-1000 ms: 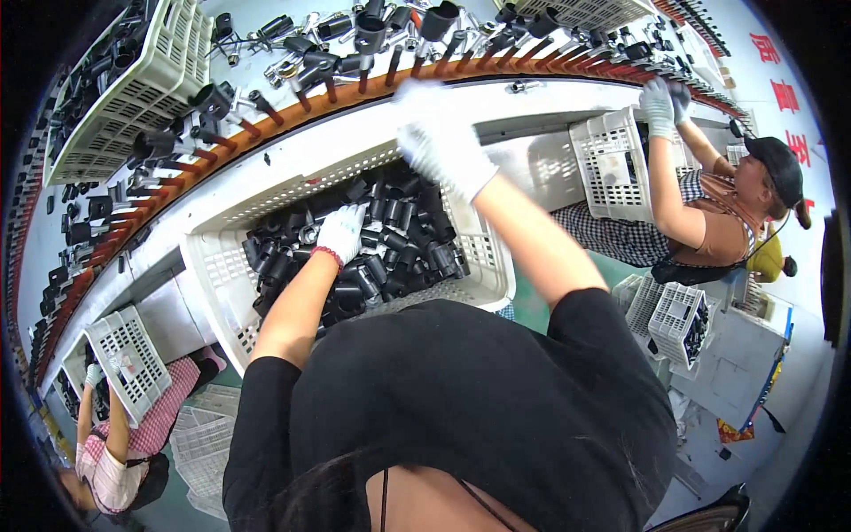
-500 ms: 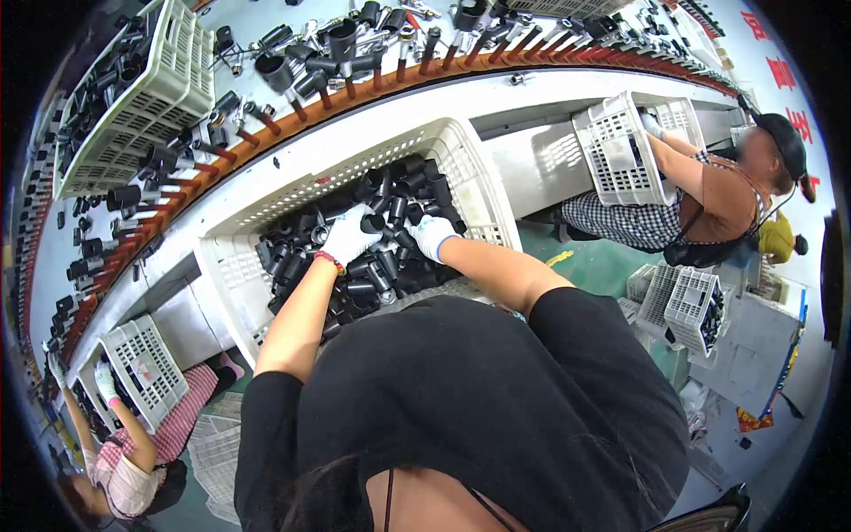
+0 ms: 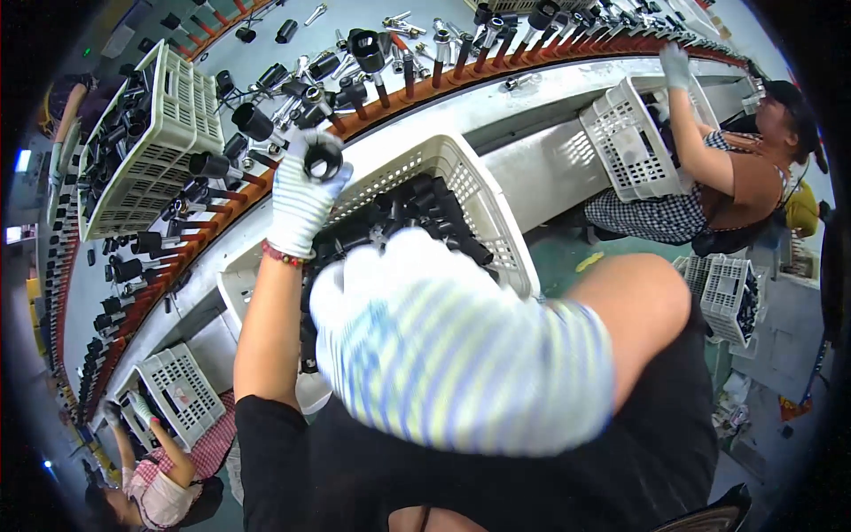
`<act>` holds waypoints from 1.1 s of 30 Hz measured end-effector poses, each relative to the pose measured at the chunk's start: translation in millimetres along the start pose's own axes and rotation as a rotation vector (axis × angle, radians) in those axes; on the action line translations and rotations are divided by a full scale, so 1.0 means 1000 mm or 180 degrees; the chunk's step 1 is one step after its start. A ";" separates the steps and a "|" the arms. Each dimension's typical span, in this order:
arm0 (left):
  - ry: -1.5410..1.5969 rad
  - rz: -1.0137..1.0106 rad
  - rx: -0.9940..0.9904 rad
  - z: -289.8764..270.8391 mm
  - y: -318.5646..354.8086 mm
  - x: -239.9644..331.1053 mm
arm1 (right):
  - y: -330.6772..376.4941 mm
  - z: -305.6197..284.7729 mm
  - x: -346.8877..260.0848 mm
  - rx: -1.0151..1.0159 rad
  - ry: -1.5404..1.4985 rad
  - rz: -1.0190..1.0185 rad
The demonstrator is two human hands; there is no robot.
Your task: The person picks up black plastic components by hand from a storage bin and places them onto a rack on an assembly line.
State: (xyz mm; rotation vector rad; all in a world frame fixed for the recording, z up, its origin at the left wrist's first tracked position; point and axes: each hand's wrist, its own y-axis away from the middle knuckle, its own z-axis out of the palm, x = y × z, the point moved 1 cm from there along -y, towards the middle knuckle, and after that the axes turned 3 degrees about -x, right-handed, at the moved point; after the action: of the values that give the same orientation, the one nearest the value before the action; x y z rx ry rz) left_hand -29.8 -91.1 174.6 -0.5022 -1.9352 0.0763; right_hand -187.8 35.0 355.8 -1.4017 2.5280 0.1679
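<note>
My left hand (image 3: 301, 199), in a striped white glove with a red bracelet at the wrist, grips a short black tube-shaped piece (image 3: 334, 160), its round opening facing up. It is above the far left rim of a large white plastic crate (image 3: 496, 208), beside the pegged rail. Inside the crate lie many similar black tube pieces (image 3: 421, 202). My right hand (image 3: 461, 355), gloved in the same striped fabric, is raised very close to the camera. Motion blurs it, its fingertips are hidden, and it covers much of the crate.
A long curved rail (image 3: 372, 108) with red-brown pegs carries black and metal parts. Behind it stands a filled white crate (image 3: 164, 164). At the right, a person (image 3: 718, 168) works at another crate (image 3: 625, 133); another person (image 3: 164, 470) works at the lower left.
My left hand has lifted a black tube piece out of the crate toward the rail. My right hand has left the crate and risen near the camera. The view has shifted slightly.
</note>
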 end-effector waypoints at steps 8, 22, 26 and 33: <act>0.0805 0.0183 0.0056 0.051 -0.076 0.021 | 0.036 -0.058 -0.020 0.1349 -0.0342 0.0823; 0.1033 -0.1015 0.0790 0.043 -0.147 -0.080 | -0.019 -0.006 0.001 0.2342 -0.0324 0.0329; 0.1032 -0.0728 0.0873 0.029 -0.128 -0.113 | -0.019 0.036 0.120 0.1776 -0.0986 0.0716; 0.1612 -0.0133 0.1536 0.009 -0.080 -0.132 | 0.038 0.065 0.348 0.2508 -0.0701 0.3427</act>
State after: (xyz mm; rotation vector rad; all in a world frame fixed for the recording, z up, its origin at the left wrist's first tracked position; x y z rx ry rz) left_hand -19.3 -212.4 78.9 -0.1352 -1.3659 0.3465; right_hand -386.5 -215.3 199.6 0.2815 2.4153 -0.4208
